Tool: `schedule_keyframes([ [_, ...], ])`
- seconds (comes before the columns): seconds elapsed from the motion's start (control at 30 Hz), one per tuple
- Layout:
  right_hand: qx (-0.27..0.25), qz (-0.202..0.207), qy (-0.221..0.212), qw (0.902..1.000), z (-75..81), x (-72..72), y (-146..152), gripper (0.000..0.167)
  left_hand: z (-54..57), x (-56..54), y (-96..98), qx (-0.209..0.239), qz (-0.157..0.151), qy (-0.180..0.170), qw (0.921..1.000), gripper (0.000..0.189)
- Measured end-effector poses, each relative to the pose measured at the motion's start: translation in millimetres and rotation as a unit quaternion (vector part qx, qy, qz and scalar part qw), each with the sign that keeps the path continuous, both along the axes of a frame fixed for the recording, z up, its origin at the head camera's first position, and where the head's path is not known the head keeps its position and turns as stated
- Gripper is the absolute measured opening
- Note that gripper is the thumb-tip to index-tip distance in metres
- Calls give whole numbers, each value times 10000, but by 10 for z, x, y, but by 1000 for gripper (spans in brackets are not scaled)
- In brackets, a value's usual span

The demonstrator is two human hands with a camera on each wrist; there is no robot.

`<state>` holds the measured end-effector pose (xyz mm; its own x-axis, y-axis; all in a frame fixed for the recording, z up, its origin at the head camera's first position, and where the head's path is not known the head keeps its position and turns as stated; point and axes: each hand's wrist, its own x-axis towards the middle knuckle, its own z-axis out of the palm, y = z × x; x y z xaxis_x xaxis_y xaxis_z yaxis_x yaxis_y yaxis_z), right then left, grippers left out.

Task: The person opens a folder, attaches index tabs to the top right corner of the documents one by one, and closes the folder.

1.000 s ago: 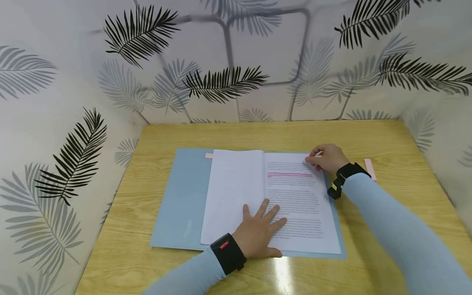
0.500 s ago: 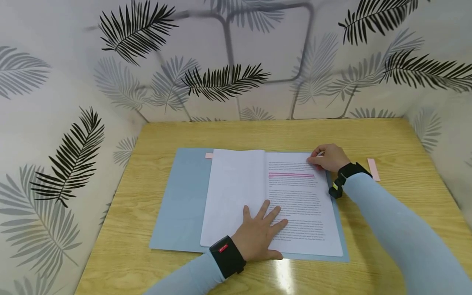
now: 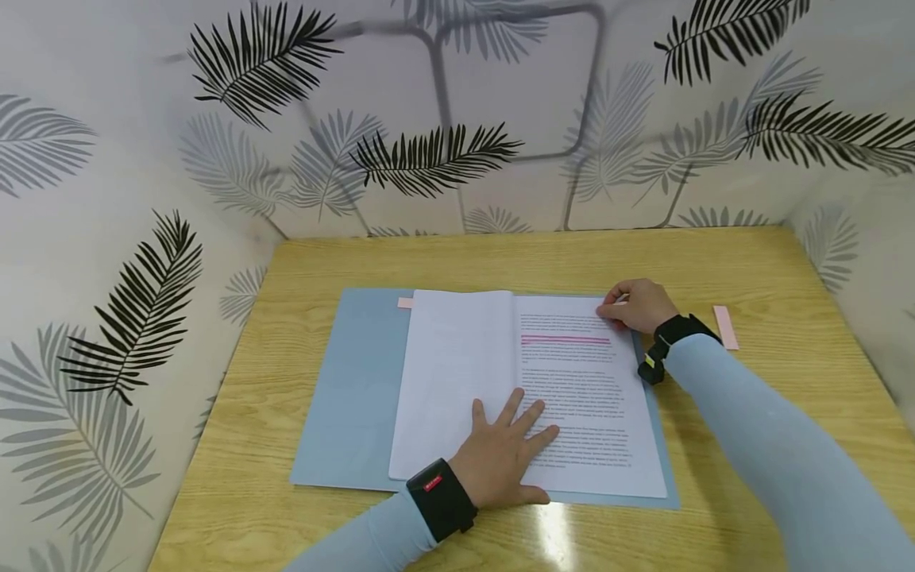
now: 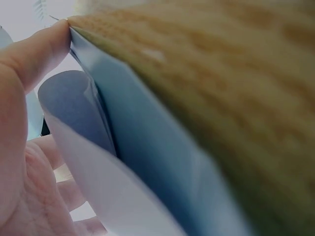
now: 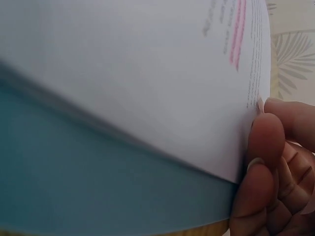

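A booklet of printed pages (image 3: pixel 457 357) lies spread inside a light blue folder (image 3: pixel 343 397); pink highlighter lines (image 3: pixel 565 339) mark the right page. My left hand (image 3: pixel 496 461) rests with fingers spread across the lower part of both pages, its thumb (image 4: pixel 42 49) by the folder's edge in the left wrist view. At the right page's upper right corner, my right hand (image 3: pixel 639 306) pinches a pale pink sticky tab (image 5: pixel 261 104), mostly hidden by the fingers. Its fingertips (image 5: pixel 266 140) are right at the page edge.
A pink strip of sticky tabs (image 3: pixel 725 327) lies on the wooden table (image 3: pixel 457 262) to the right of my right hand. Another pink tab (image 3: pixel 405 303) sticks out from the left page's upper edge. Leaf-patterned walls (image 3: pixel 500 95) stand behind and beside the table.
The right hand's fingertips have drawn in slightly at the page corner, so less of the pale tab shows. The left hand stays in place; the head view has shifted a little.
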<state>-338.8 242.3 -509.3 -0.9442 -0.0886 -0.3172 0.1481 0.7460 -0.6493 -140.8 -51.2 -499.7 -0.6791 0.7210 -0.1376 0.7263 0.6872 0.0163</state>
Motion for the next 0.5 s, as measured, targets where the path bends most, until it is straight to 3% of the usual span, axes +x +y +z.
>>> schedule_keyframes([
  [0.5,144,51,-59,9999,6,-10,-7,33,-17,7,-5,97,-5,51,9999,94],
])
